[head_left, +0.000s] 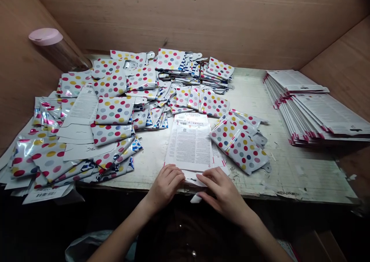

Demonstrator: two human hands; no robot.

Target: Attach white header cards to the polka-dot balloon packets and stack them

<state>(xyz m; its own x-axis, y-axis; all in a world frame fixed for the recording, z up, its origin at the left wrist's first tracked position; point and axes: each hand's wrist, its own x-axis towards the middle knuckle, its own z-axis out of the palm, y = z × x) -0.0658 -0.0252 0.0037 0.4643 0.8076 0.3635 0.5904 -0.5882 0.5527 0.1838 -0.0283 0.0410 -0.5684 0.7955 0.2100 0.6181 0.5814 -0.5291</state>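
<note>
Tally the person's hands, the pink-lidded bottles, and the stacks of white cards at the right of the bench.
Hands: 2 (left hand, right hand)
Pink-lidded bottle: 1
Stacks of white cards: 2 (upper stack, lower stack)
Total: 5

This looks like a small piecework packing station: brown wood-grain panels (185,19) are enclosing a worn, scuffed table (289,169) on three sides, polka-dot foil pouches (114,109) with hang tabs are covering much of it, printed cards (306,115) are lying in tidy stacks, and a pink-lidded bottle (54,48) is standing in the corner
</note>
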